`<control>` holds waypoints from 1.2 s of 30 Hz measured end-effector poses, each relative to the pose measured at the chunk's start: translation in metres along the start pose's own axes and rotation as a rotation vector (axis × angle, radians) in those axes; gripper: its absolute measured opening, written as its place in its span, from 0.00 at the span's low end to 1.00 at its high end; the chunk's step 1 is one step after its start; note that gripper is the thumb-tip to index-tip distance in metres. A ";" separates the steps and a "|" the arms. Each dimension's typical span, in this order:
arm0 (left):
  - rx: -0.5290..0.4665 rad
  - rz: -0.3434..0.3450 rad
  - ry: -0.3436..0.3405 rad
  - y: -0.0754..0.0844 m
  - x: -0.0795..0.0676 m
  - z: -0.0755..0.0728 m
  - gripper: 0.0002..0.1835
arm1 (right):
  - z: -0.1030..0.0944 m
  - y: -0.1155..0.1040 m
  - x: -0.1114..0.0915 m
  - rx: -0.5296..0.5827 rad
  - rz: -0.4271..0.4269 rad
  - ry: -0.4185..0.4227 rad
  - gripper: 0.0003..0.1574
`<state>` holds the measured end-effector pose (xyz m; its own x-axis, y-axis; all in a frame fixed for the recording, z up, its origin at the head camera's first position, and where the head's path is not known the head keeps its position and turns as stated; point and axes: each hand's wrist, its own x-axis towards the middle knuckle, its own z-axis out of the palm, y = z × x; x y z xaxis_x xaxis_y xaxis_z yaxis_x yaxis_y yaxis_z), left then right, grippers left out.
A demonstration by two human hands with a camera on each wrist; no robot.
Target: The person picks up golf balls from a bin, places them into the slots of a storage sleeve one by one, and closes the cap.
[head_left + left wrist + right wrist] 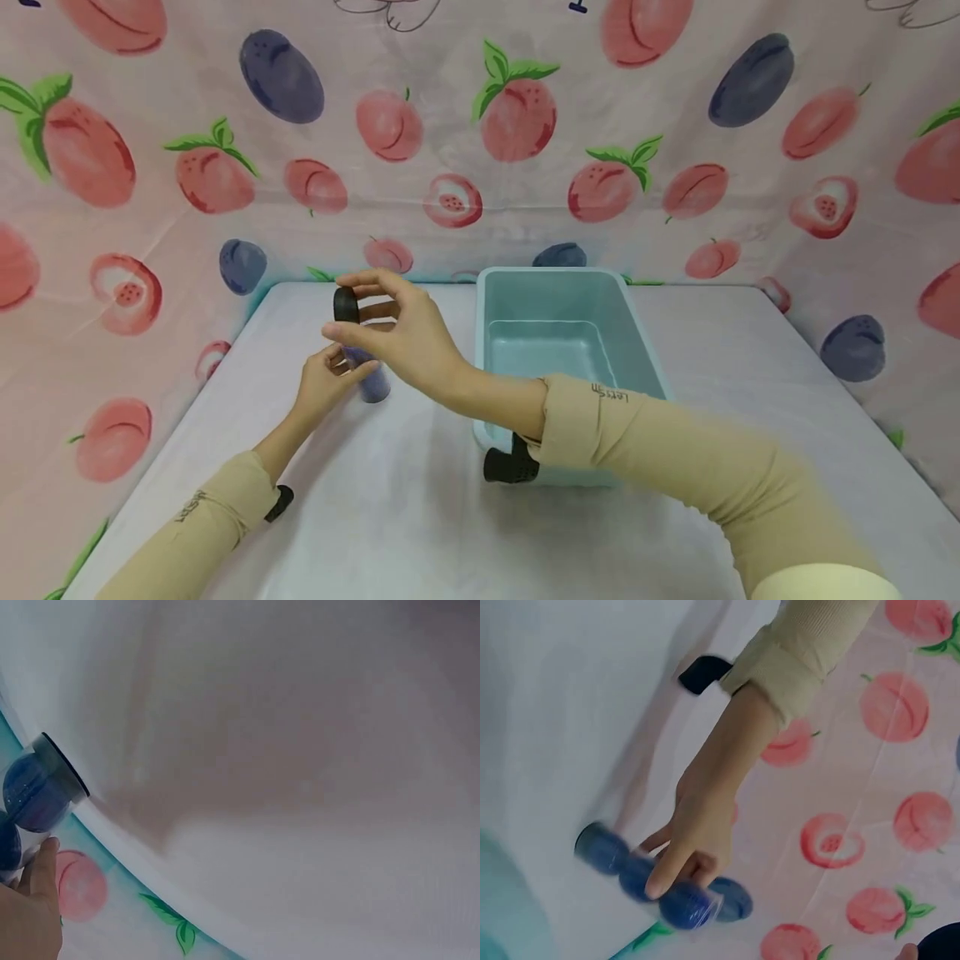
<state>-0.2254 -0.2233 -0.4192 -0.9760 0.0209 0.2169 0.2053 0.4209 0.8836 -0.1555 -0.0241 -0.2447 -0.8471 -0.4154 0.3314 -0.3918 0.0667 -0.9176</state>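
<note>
My left hand (324, 383) grips a clear tube of blue balls (373, 387), which stands tilted above or on the white table; which of the two I cannot tell. Several blue balls sit in a row inside it, as the right wrist view shows, and a dark base (66, 766) closes one end. My right hand (416, 337) is raised just above the tube and pinches a round black lid (346, 306) between thumb and fingers. In the right wrist view the lid (943, 945) is apart from the tube, near the lower right corner.
A light blue plastic bin (555, 300) stands on the white tabletop (375, 517), right of the tube and partly behind my right forearm. Fruit-printed cloth (450, 125) hangs along the back and both sides. Black wrist cameras (512, 463) are strapped at both sleeves.
</note>
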 end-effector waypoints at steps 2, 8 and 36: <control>0.006 0.028 0.019 0.000 0.002 0.002 0.21 | -0.003 0.000 0.008 -0.030 -0.021 -0.001 0.28; 0.044 0.035 0.041 0.002 0.005 0.003 0.20 | -0.006 0.006 0.029 -0.101 -0.044 -0.023 0.30; 0.034 -0.040 0.009 0.004 -0.002 0.001 0.23 | -0.002 0.062 0.124 -0.568 -0.166 -0.613 0.29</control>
<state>-0.2226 -0.2211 -0.4167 -0.9827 -0.0052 0.1854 0.1631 0.4517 0.8771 -0.2854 -0.0694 -0.2601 -0.4830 -0.8667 0.1246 -0.7533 0.3387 -0.5638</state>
